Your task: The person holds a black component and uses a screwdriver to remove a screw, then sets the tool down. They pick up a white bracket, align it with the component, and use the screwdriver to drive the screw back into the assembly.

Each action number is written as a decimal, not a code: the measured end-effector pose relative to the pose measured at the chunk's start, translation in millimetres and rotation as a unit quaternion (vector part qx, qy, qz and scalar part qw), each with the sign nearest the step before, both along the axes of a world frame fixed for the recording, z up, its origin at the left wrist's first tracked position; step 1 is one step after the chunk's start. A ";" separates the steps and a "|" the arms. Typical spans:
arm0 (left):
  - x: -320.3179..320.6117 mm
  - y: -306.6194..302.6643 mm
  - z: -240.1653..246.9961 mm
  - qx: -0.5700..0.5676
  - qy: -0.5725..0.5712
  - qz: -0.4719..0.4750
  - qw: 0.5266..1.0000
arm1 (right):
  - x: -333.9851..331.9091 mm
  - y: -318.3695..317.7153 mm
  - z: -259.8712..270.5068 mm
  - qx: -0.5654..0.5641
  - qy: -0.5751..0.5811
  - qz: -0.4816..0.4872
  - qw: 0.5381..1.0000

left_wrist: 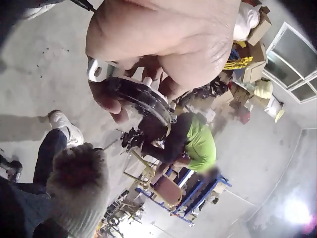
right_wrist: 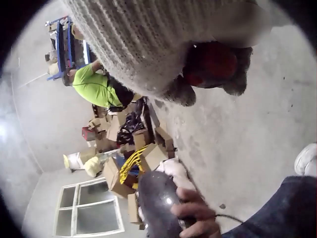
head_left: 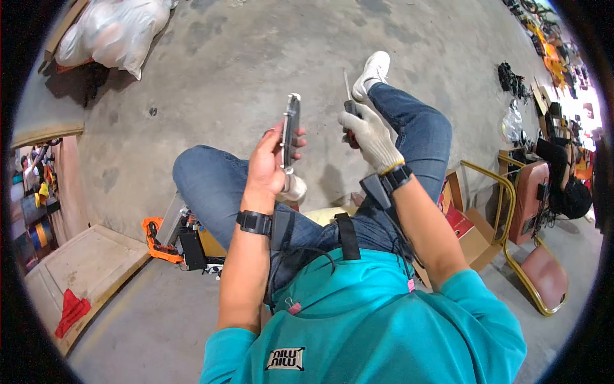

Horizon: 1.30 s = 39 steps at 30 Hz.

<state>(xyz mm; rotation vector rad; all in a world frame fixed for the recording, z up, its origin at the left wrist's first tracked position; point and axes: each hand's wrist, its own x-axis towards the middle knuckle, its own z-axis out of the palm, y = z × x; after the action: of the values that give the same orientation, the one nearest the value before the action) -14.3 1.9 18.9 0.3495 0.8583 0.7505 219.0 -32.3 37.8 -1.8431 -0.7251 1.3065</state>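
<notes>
Both hands are raised over my knees. My bare left hand [head_left: 272, 163] holds a flat metal-rimmed part [head_left: 291, 128] upright, fingers [left_wrist: 106, 101] curled round its edge, pinching it. My gloved right hand [head_left: 371, 137] is just beside it, fingers wrapped tight around a red-handled screwdriver [head_left: 348, 105], its shaft pointing away from me, clear of the part. Concrete floor [head_left: 224, 64] lies below.
</notes>
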 end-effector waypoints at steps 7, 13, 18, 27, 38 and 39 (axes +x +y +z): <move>-12.1 7.0 -27.4 -0.054 -0.046 0.018 0.997 | 35.2 5.5 -122.4 -0.073 -0.017 0.063 0.995; -21.0 8.9 -45.8 -0.103 -0.008 0.038 0.994 | 39.0 -8.7 -187.7 -0.208 -0.093 0.129 0.965; -20.2 10.4 -47.5 -0.149 -0.028 0.059 0.987 | 39.3 0.2 -213.8 -0.254 -0.070 0.140 0.954; -5.8 16.2 -40.4 -0.172 -0.013 0.070 0.983 | 45.2 1.7 -254.8 -0.261 -0.091 0.158 0.948; -11.3 16.3 -38.4 -0.167 -0.023 0.112 0.979 | 46.4 3.8 -250.5 -0.265 -0.073 0.162 0.947; -12.3 15.9 -39.3 -0.166 -0.025 0.110 0.980 | 47.3 9.1 -236.4 -0.271 -0.076 0.179 0.943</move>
<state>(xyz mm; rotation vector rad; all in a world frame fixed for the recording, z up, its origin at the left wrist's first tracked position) -26.6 17.8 -20.4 -0.0629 0.9657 0.7995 266.3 -23.2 -198.6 -2.3459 -0.8738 1.7418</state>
